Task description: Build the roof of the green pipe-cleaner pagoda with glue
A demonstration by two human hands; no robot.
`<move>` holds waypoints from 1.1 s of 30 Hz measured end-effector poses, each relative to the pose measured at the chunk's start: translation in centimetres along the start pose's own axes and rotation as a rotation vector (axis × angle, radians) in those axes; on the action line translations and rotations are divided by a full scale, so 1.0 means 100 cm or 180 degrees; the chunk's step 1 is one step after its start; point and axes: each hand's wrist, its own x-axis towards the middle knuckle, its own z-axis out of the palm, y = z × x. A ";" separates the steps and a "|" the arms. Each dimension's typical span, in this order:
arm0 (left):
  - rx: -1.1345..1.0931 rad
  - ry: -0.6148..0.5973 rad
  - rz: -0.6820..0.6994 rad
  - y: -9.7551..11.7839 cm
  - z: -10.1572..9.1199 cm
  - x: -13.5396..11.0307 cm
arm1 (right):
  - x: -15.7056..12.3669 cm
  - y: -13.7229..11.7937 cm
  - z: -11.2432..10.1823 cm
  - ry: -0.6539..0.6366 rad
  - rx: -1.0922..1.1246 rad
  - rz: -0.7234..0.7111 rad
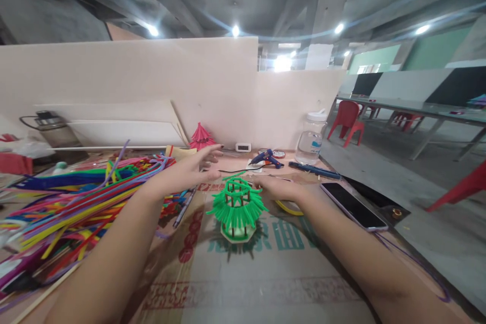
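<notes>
A small green pipe-cleaner pagoda (237, 207) stands on a wooden base in the middle of the cardboard-covered table (266, 283). My right hand (279, 187) rests just right of its top, fingers curled against the green upper ring. My left hand (193, 169) hovers above and left of the model, reaching forward with fingers stretched out and nothing in them. A pile of coloured pipe cleaners (72, 202) lies left of my left arm.
A red pipe-cleaner model (201, 137) stands at the back by the partition. A blue glue gun (268, 158), a clear jar (311, 139), a dark blue tool (314, 170) and a phone (353, 206) lie to the right. Red chairs (347, 121) stand beyond.
</notes>
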 end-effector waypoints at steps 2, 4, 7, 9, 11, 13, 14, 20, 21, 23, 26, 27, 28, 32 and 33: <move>-0.0117 -0.0423 0.0058 -0.004 0.003 0.000 | 0.000 0.000 -0.007 0.0317 0.0259 0.0011; -0.0145 -0.0752 0.0129 -0.002 0.007 0.001 | -0.002 0.002 -0.018 0.0704 0.0596 0.0054; -0.0078 -0.0955 0.0226 0.007 0.014 0.001 | -0.006 0.004 -0.036 0.1243 0.1059 0.0163; 0.0027 -0.0958 0.0236 0.013 0.017 0.002 | -0.010 0.003 -0.047 0.1540 0.1272 0.0208; 0.0076 -0.0904 0.0257 0.018 0.019 0.003 | -0.016 -0.003 -0.056 0.1732 0.1397 0.0215; 0.0013 -0.0856 0.0340 0.021 0.021 0.003 | -0.022 -0.014 -0.062 0.1839 0.1435 0.0236; -0.0042 -0.0847 0.0393 0.023 0.023 0.004 | -0.025 -0.020 -0.065 0.1890 0.1426 0.0262; -0.0034 -0.0715 0.0611 0.029 0.028 0.007 | -0.034 -0.046 -0.066 0.2082 0.1312 0.0169; 0.0026 -0.0691 0.0640 0.029 0.028 0.008 | -0.034 -0.048 -0.065 0.2101 0.1312 0.0120; 0.0126 -0.0659 0.0689 0.030 0.029 0.009 | -0.034 -0.049 -0.064 0.2164 0.1281 0.0051; 0.0192 -0.0514 0.0699 0.028 0.033 0.010 | -0.036 -0.053 -0.064 0.2210 0.1086 0.0002; 0.0201 -0.0418 0.0676 0.028 0.034 0.010 | -0.038 -0.054 -0.064 0.2212 0.0992 0.0012; 0.0217 -0.0315 0.0633 0.027 0.036 0.010 | -0.040 -0.056 -0.065 0.2222 0.0894 0.0029; 0.0294 -0.0138 0.0317 0.029 0.040 0.007 | -0.047 -0.067 -0.067 0.2269 0.0407 -0.0002; 0.0284 -0.0149 0.0235 0.031 0.039 0.006 | -0.048 -0.069 -0.066 0.2247 0.0312 -0.0040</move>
